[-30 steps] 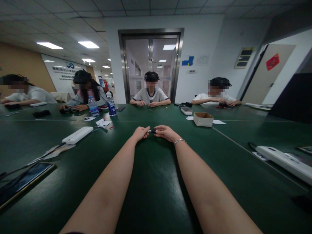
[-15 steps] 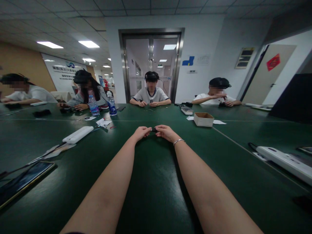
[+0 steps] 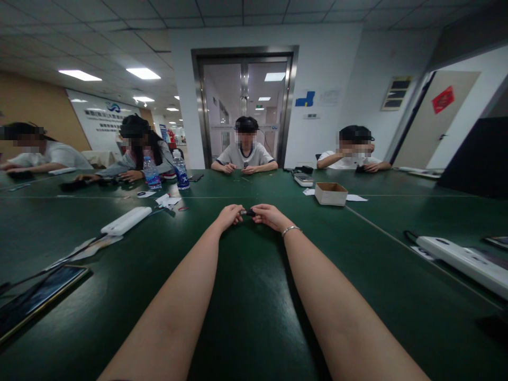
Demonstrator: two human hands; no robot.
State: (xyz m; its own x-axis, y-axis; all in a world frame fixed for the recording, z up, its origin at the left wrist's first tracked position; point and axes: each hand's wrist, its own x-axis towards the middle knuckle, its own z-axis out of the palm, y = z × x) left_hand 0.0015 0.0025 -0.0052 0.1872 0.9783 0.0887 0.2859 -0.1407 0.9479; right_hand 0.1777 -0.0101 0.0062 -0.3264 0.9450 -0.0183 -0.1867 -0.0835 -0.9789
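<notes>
Both my arms stretch forward over the dark green table [image 3: 254,296]. My left hand [image 3: 229,216] and my right hand [image 3: 268,215] meet at the fingertips in the middle of the table. Between them they pinch a small dark object [image 3: 248,212] with a pale end, too small to make out. A thin bracelet [image 3: 291,229] circles my right wrist.
A white power strip [image 3: 126,220] lies left, another [image 3: 464,259] right. A phone [image 3: 35,299] sits near left. A small cardboard box [image 3: 330,193] and two water bottles [image 3: 166,172] stand further back. Several people sit along the far side.
My hands have barely shifted; the small object shows a little more between the fingertips than half a second ago. A person at far left has reached an arm out along the table.
</notes>
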